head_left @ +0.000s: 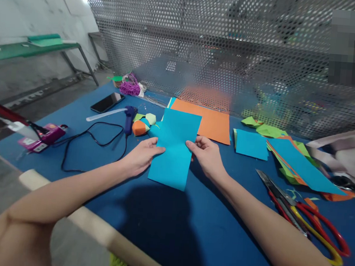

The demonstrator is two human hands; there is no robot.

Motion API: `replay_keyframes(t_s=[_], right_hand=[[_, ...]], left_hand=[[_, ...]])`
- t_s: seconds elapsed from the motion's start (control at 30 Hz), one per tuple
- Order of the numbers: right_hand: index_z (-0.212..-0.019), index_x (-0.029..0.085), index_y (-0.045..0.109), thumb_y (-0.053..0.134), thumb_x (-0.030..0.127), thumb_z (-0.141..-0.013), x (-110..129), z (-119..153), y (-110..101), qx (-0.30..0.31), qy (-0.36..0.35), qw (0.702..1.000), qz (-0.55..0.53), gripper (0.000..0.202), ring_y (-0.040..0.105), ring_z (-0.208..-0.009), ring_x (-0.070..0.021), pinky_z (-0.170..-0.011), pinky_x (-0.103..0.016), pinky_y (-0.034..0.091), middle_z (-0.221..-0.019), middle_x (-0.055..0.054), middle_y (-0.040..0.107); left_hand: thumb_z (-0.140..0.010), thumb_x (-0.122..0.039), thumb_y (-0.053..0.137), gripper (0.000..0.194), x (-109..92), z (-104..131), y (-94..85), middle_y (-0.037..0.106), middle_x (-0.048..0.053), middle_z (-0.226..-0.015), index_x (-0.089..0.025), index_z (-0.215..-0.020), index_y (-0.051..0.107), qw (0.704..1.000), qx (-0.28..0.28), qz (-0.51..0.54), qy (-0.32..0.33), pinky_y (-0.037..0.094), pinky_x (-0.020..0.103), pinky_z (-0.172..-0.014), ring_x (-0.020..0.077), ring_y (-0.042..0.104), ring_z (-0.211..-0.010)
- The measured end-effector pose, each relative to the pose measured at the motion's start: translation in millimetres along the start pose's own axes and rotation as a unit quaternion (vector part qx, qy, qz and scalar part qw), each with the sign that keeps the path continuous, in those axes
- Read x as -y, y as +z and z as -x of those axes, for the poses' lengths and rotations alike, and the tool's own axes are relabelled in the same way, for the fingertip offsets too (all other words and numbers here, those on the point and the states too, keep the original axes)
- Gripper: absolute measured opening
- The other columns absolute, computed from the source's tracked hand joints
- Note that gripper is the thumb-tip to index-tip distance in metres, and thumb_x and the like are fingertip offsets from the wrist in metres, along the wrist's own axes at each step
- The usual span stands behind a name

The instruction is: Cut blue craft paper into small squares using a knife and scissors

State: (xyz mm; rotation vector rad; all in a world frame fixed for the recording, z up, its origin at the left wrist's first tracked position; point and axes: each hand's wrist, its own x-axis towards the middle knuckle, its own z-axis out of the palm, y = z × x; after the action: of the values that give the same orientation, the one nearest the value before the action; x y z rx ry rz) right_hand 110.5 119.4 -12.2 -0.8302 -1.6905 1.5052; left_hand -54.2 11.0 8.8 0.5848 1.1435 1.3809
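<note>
- Perforated metal panel backs the blue table; bare floor and a green bench lie to the left.
- Between 2 hands, over the table's middle, is 1 blue sheet, tilted towards the wearer. Whether its lower edge touches the table cannot be told.
- Left hand: thumb on the sheet's face, fingers behind, pinched on the left edge.
- Right hand: thumb pressing the right edge, the other fingers partly hidden behind it.
- Uneven thumb pressure could crease or bow the sheet; a slip of 1 hand could let it swing.
- Behind the sheet's left edge sit folded paper pieces, partly covered; lowering the sheet carelessly there might crush them.
- Near the left hand stands a glue gun. Its heat cannot be seen; if hot, a brush of the wrist could burn.
- Its looped black cord runs close to the left forearm, so a snag could drag the gun over.
- Scissors lie beyond the right forearm, blades pointing inward; a careless sweep outward might meet them.
</note>
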Motion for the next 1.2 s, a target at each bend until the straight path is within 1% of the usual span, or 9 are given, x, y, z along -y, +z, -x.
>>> replay_keyframes(t_s=[0.1, 0.2, 0.33, 0.43, 0.5, 0.63, 0.77, 0.93, 1.2], right_hand=[[-0.073, 0.021, 0.058, 0.07, 0.052, -0.07, 1, 2, 3, 0.026, 0.009, 1.0, -0.009, 0.034, 0.049, -0.046, -0.011, -0.047, -0.026, 0.04, -0.054, 0.005, 0.056], [-0.074, 0.02, 0.059, 0.074, 0.047, -0.067, 2, 4, 5, 0.043, 0.011, 0.999, -0.013, 0.031, 0.053, -0.054, -0.0121, -0.052, -0.027, 0.043, -0.062, 0.002, 0.062], [-0.08, 0.021, 0.063, 0.074, 0.042, -0.066, 2, 5, 3, 0.048, -0.001, 0.999, -0.021, 0.028, 0.061, -0.07, -0.0158, -0.066, -0.032, 0.05, -0.077, -0.001, 0.07], [-0.08, 0.023, 0.066, 0.074, 0.041, -0.066, 1, 10, -2, 0.052, -0.01, 0.998, -0.023, 0.025, 0.063, -0.076, -0.0181, -0.07, -0.034, 0.052, -0.081, -0.001, 0.071], [-0.077, 0.024, 0.067, 0.074, 0.041, -0.067, 0, 15, -6, 0.05, -0.014, 0.998, -0.022, 0.021, 0.064, -0.075, -0.0184, -0.069, -0.035, 0.053, -0.078, 0.0, 0.071], [-0.073, 0.025, 0.069, 0.073, 0.041, -0.068, -4, 21, -11, 0.038, -0.024, 0.999, -0.02, 0.017, 0.064, -0.076, -0.0192, -0.063, -0.034, 0.053, -0.082, -0.002, 0.071], [-0.068, 0.025, 0.068, 0.072, 0.043, -0.069, -9, 23, -13, 0.036, -0.029, 0.999, -0.022, 0.018, 0.065, -0.08, -0.0195, -0.062, -0.033, 0.053, -0.087, -0.004, 0.072], [-0.068, 0.025, 0.07, 0.069, 0.039, -0.072, -14, 25, -12, 0.037, -0.041, 0.998, -0.019, 0.015, 0.065, -0.082, -0.0189, -0.065, -0.034, 0.053, -0.088, -0.004, 0.072], [-0.067, 0.025, 0.073, 0.064, 0.028, -0.074, -17, 27, -14, 0.03, -0.064, 0.997, -0.004, 0.012, 0.065, -0.088, -0.0197, -0.072, -0.036, 0.052, -0.091, -0.004, 0.073]], left_hand=[[-0.071, -0.013, 0.074, 0.022, 2, -2, -0.8, 0.075, 0.007, -0.084, -0.013, -0.091, 0.065, 1.0, -0.014, 0.006, 0.02, 0.057, 0.034, -0.073, 0.019, 0.071, -0.072], [-0.071, -0.012, 0.072, 0.02, 1, -2, -0.1, 0.074, 0.006, -0.082, -0.013, -0.09, 0.065, 0.999, -0.021, 0.011, 0.028, 0.057, 0.031, -0.069, 0.018, 0.07, -0.07], [-0.071, -0.011, 0.07, 0.022, 1, -2, 1.8, 0.075, 0.007, -0.086, -0.013, -0.093, 0.066, 0.999, -0.019, 0.022, 0.015, 0.057, 0.032, -0.071, 0.0181, 0.07, -0.071], [-0.07, -0.011, 0.07, 0.025, 3, -3, 1.9, 0.074, 0.006, -0.087, -0.014, -0.095, 0.067, 0.999, -0.001, 0.033, -0.007, 0.056, 0.033, -0.074, 0.0186, 0.07, -0.074], [-0.069, -0.011, 0.071, 0.023, 5, -4, 1.0, 0.073, 0.004, -0.081, -0.015, -0.092, 0.067, 0.999, 0.001, 0.039, -0.023, 0.055, 0.032, -0.072, 0.0177, 0.069, -0.071], [-0.065, -0.007, 0.073, 0.016, 8, -7, -2.0, 0.066, 0.0, -0.065, -0.015, -0.076, 0.065, 0.998, -0.028, 0.027, -0.054, 0.052, 0.025, -0.058, 0.0134, 0.063, -0.057], [-0.068, -0.006, 0.07, 0.014, 10, -9, -3.7, 0.067, 0.002, -0.066, -0.015, -0.077, 0.066, 0.996, -0.035, 0.016, -0.076, 0.05, 0.022, -0.052, 0.013, 0.062, -0.054], [-0.072, -0.004, 0.065, 0.017, 10, -11, -3.4, 0.071, 0.005, -0.074, -0.016, -0.083, 0.069, 0.995, -0.037, 0.014, -0.091, 0.055, 0.027, -0.059, 0.0166, 0.067, -0.061], [-0.078, -0.007, 0.065, 0.016, 12, -13, -4.2, 0.072, 0.008, -0.082, -0.014, -0.092, 0.069, 0.992, -0.053, 0.029, -0.111, 0.057, 0.03, -0.067, 0.0186, 0.07, -0.071]])
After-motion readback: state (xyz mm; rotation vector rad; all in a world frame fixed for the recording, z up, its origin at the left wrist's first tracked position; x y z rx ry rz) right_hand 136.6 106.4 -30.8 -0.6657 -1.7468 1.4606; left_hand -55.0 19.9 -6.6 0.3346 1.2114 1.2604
